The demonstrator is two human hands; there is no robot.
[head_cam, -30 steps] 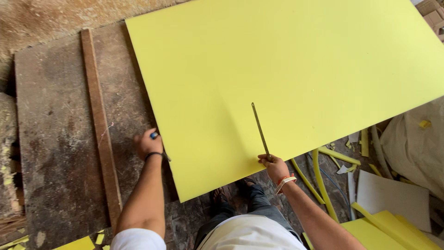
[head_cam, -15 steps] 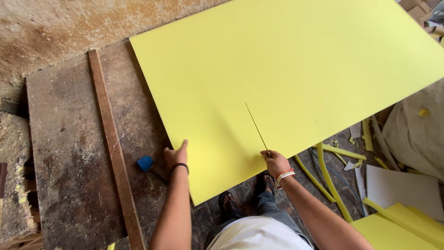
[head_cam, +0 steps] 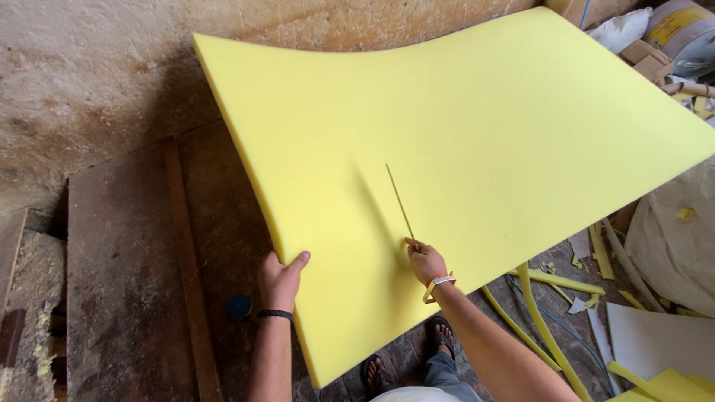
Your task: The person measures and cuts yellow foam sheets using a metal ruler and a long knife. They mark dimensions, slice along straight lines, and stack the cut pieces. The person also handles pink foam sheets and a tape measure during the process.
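Observation:
A large yellow foam sheet (head_cam: 477,141) lies over a dark work board, its left edge raised and curved. My left hand (head_cam: 279,279) grips that left edge near the front corner, thumb on top. My right hand (head_cam: 426,260) rests on the sheet's near part and holds a long thin blade (head_cam: 399,201) that points away from me across the foam. A small blue object (head_cam: 238,307) lies on the board just left of my left wrist.
A long wooden strip (head_cam: 190,268) lies on the dark board (head_cam: 112,275) at left. Yellow foam offcuts (head_cam: 547,313) and white scraps (head_cam: 655,339) litter the floor at right. A pale sack (head_cam: 674,246) stands at the right, boxes at the top right.
My left hand left the blue object on the board, moved to the sheet's left edge and lifted it. The right hand still holds the blade on the foam.

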